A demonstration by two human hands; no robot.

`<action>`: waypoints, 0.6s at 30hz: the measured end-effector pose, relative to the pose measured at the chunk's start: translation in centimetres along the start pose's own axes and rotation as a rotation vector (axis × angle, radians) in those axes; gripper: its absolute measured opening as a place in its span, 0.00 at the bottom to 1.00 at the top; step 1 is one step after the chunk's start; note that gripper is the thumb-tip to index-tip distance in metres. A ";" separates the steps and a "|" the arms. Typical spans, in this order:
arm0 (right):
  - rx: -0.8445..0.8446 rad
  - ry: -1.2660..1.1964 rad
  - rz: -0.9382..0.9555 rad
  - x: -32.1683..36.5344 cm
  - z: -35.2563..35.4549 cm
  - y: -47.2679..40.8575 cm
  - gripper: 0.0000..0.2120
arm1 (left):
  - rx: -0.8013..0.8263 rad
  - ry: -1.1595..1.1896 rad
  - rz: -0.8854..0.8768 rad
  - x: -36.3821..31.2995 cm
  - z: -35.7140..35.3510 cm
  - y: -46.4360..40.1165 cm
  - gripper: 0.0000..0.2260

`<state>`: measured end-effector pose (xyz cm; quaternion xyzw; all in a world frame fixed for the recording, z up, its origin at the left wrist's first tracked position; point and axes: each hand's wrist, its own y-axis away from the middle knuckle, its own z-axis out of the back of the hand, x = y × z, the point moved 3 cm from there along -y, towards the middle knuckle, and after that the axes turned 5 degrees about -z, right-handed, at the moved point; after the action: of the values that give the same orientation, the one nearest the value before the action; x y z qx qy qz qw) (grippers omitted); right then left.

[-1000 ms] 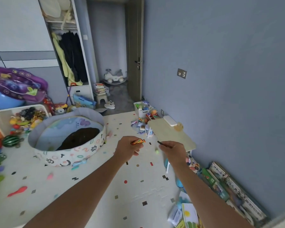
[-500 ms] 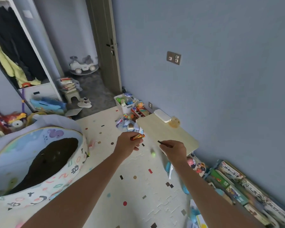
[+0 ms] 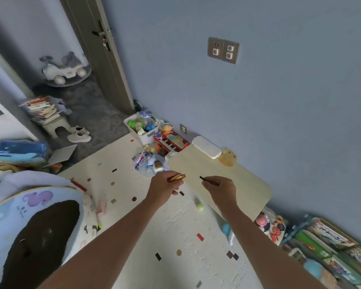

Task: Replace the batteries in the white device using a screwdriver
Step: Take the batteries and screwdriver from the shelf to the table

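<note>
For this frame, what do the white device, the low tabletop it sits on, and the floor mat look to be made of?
White device: probably moulded plastic, matte, judging by its rounded corners and even white colour.
Tabletop: pale wood or a wood-look laminate, smooth, with faint streaks like grain and rounded corners.
Floor mat: likely soft foam, cream with coloured flecks; its surface is finely embossed. None of these can be confirmed by look alone.

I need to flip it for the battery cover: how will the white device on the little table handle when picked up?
The white device looks like a rigid, rounded plastic case, so probably stiff and fairly light. It lies flat on the table, unlikely to roll. Its smooth shell may be slippery.
</note>
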<state>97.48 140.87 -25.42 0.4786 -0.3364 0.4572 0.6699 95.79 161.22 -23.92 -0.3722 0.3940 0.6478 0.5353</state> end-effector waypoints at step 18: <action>-0.317 -0.159 -0.318 -0.3 -14.1 -29.1 0.05 | 0.473 -0.112 0.001 12.7 -1.1 -38.2 0.05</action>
<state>124.81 150.59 -39.85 0.4488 -0.3761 0.2482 0.7717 131.66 169.78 -40.09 -0.1996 0.5046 0.5576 0.6283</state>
